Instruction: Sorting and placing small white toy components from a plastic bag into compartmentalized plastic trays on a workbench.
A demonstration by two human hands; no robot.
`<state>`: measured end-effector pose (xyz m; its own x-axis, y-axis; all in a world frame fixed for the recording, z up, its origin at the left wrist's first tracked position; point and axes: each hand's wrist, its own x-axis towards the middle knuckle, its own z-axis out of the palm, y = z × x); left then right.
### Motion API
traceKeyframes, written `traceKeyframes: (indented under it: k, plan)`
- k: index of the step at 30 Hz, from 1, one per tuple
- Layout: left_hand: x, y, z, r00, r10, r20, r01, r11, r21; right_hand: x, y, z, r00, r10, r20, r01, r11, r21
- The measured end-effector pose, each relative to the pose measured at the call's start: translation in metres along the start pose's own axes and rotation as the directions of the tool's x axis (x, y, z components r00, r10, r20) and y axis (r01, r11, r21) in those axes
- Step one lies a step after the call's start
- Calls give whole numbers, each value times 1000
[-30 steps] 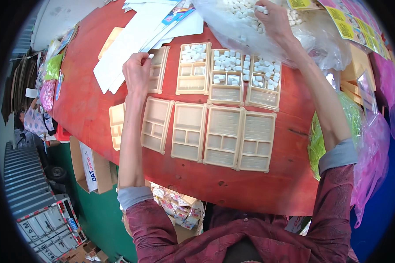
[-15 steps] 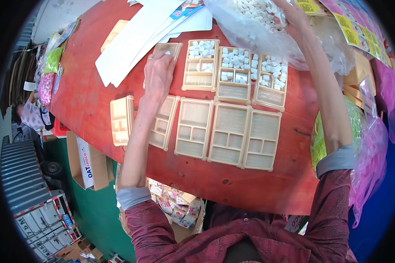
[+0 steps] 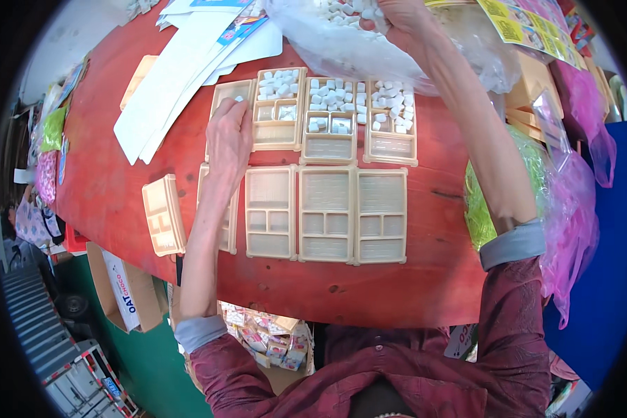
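Since a second ago, the left hand [image 3: 228, 136] is shifting from beside a beige compartment tray [image 3: 230, 89] to over it, pinching a white cube [image 3: 239, 98]. I'm seeing more cubes [image 3: 338, 95] lying in three neighbouring trays [image 3: 328, 148]. The right hand [image 3: 407, 19] is reaching to the translucent plastic bag [image 3: 348, 52]; I'm failing to tell its grip.

White cards [image 3: 174, 76] overlapping, upper left; 1 cardboard box [image 3: 148, 298], lower left; pink plastic bag [image 3: 571, 240], right, beside green bag [image 3: 482, 205].

Green floor [image 3: 145, 359] shows — left of a red table [image 3: 439, 279]
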<state>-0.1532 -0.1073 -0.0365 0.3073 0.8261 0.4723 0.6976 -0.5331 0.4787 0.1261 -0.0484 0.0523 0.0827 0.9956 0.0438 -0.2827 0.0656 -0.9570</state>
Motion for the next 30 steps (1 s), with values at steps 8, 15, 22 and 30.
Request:
traceKeyframes:
  k: [8, 15, 22, 30]
  plan:
    - [32, 45, 8, 961, 271, -51, -260, 953, 159, 1, -3, -14, 1000, 0, 2, 0, 999, 54]
    - [90, 75, 68, 897, 374, 237, -369, 927, -66, 8, -6, -17, 994, 113, -5, -112, 989, 101]
    - [134, 80, 109, 880, 266, 394, -190, 957, -221, 13, -6, -42, 998, 33, 45, -38, 994, 101]
    - [114, 77, 109, 892, 341, 297, -216, 898, -384, -1, 10, -31, 991, 120, 54, -129, 965, 227]
